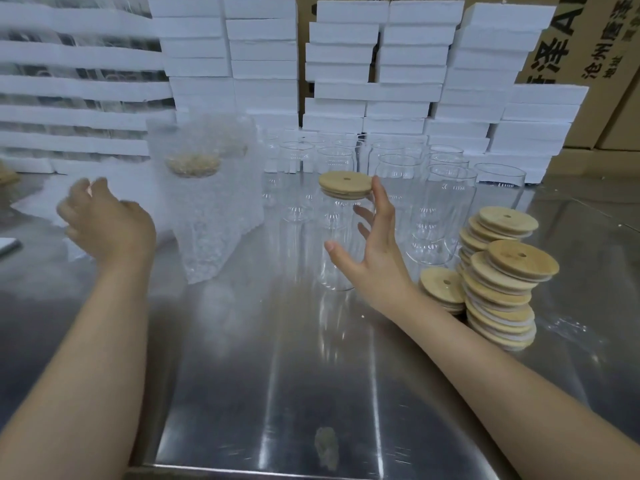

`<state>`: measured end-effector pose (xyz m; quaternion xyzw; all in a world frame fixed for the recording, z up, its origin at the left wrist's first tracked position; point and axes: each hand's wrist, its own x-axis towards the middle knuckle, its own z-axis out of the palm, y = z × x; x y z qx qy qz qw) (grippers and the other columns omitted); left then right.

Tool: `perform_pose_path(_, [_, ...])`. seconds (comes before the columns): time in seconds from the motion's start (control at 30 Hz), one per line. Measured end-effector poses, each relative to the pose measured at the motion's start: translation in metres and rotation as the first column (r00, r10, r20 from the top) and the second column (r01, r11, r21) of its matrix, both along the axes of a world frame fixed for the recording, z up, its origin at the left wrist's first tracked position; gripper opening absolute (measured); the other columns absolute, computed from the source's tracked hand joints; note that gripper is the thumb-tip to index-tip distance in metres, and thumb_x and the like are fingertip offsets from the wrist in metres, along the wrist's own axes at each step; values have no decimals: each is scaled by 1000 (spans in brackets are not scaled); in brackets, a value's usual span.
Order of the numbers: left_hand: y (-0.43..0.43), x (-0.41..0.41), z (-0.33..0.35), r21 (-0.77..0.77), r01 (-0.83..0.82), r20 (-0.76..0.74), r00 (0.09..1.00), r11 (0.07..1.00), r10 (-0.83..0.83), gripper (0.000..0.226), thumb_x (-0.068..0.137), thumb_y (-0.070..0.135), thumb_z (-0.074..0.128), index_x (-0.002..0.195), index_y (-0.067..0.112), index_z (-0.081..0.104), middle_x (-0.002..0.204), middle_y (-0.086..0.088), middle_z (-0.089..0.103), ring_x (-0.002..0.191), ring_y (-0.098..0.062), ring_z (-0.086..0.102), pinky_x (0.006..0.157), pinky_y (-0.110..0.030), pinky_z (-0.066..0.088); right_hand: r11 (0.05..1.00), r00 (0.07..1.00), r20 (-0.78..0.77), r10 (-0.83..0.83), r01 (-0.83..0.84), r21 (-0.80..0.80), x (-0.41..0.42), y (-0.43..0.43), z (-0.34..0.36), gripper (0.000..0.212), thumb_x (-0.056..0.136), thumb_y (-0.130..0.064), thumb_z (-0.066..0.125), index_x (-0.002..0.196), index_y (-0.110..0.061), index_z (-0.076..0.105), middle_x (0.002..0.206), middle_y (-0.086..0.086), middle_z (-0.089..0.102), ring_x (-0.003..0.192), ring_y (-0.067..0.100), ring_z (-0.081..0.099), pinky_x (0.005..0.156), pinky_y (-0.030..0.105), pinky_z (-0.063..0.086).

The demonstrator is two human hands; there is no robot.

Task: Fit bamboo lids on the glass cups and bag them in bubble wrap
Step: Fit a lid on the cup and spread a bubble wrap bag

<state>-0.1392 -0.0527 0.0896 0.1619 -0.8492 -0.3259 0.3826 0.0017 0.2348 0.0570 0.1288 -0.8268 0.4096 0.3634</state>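
steel table (311, 393): near edge well apart from the cups | foam boxes (346, 64): stacked wall behind | bubble wrap bag (204, 220): upright, lidded cup inside | glass cup (332, 220): upright, long axis vertical, bamboo lid (344, 184) on top, between bag and lid stacks (498, 289) | right hand (377, 251): released, fingers spread just beside cup | left hand (107, 223): blurred, grasp cannot tell

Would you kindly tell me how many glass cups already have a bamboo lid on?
3. One unbagged cup stands at the right hand; one bubble-wrapped cup stands left of it; a second wrapped one seems to sit just behind. Others may be hidden.
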Motion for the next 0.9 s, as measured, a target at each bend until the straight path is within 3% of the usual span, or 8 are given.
perform_pose_path(0.13, [5,-11,-27,-98,39,256,966,994,-13,36,93,7,45,128,0,47,140,-19,43,135,-39,27,108,-48,21,1000,1000,-10,6,-6,7,1,2,1,97,86,-34,66,132,-68,-13,142,-18,14,131,2,35,105,20,30])
perform_pose_path(0.3, [8,-18,-35,-181,-5,258,965,983,53,31,88,17,55,115,1,58,131,-21,42,125,-38,33,103,-49,22,1000,1000,-5,1,-1,18,1,2,2,97,88,-29,68,134,-63,-10,143,-16,14,131,1,36,105,18,31])
perform_pose_path(0.47, [10,-26,-45,-338,48,392,915,940,94,64,91,35,54,142,2,34,159,-13,10,147,-35,-6,116,-58,-7,1000,1000,-2,-7,7,6,1,1,2,95,86,-35,66,132,-67,-11,145,-14,14,131,0,37,104,17,32])
perform_pose_path(0.53, [5,-35,-44,-439,113,387,919,891,75,66,93,31,52,143,-4,28,155,-21,22,145,-40,8,117,-56,-3,1000,1000,0,-8,8,9,1,1,2,95,85,-37,65,131,-69,-12,145,-15,14,129,-4,36,105,18,32])
perform_pose_path(0.6, [-3,-43,-39,-507,129,355,932,852,70,60,90,29,58,132,-8,36,133,-28,44,128,-44,37,115,-54,15,1000,1000,0,-8,8,11,0,1,1,96,85,-37,65,131,-70,-13,144,-16,14,128,-10,34,106,18,32])
perform_pose_path(0.67, [-13,-48,-35,-584,155,321,946,797,51,52,87,21,64,121,-11,42,110,-31,52,101,-45,52,92,-49,37,1000,1000,-1,-5,5,9,-2,2,0,97,85,-37,65,131,-70,-13,143,-18,16,128,-10,34,108,19,32])
perform_pose_path(0.77, [-30,-53,-28,-709,220,330,943,670,39,34,83,-3,60,112,-12,44,92,-33,53,79,-42,57,62,-39,36,1000,1000,-3,7,-7,18,-4,2,0,97,85,-37,65,132,-70,-13,139,-33,13,129,-9,34,109,20,33])
perform_pose_path(0.9, [-25,-47,-17,-785,236,381,913,573,145,29,83,-7,57,110,-7,44,91,-23,59,76,-35,61,58,-32,38,1000,1000,-3,11,-11,21,-4,1,1,97,85,-36,65,133,-68,-13,141,-26,16,130,-5,35,110,24,34])
